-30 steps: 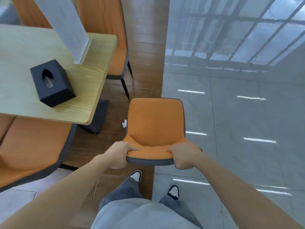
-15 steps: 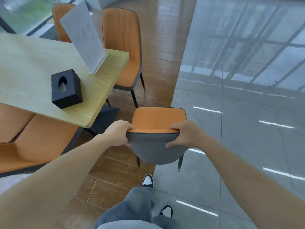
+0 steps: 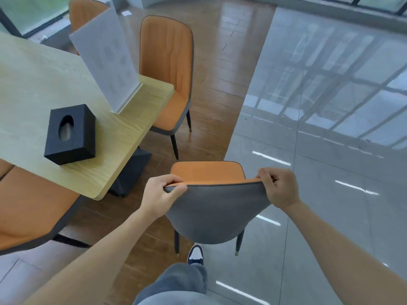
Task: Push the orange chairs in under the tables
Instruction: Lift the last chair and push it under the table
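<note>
An orange chair with a grey back point(image 3: 214, 208) stands in front of me, to the right of the light wooden table point(image 3: 123, 146). My left hand point(image 3: 161, 191) grips the left top corner of its backrest. My right hand point(image 3: 278, 187) grips the right top corner. The chair stands off the table's right edge, apart from it. A second orange chair point(image 3: 168, 75) is at the table's far side with its seat partly under the top. A third orange chair point(image 3: 28, 212) sits at the near left, its seat under the table edge.
A black tissue box point(image 3: 70, 134) and a tilted white sign stand point(image 3: 105, 67) rest on the table. The table's dark pedestal base point(image 3: 132, 170) is on the wood floor. Glossy grey tile lies to the right. My shoe point(image 3: 195, 255) is behind the chair.
The view has lifted and I have stepped forward. The held chair has moved ahead alongside the table, and its grey back now faces me instead of the seat.
</note>
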